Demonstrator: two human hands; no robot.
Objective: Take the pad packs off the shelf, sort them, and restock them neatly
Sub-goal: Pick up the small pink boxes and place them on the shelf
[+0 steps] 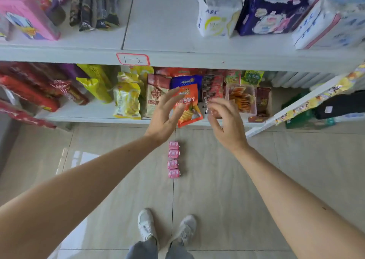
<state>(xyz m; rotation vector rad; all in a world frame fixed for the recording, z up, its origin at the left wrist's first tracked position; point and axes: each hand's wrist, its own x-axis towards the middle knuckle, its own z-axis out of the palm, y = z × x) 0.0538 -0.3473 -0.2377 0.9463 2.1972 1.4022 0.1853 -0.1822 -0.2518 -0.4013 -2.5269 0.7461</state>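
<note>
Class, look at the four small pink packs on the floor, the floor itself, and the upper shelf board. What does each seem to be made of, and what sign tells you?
Pink packs: probably thin plastic film, printed, with crimped ends.
Floor: likely glazed ceramic tile; glossy window reflection, thin grout lines.
Shelf board: seemingly painted metal, matte white with a straight seam; could be laminate.
</note>
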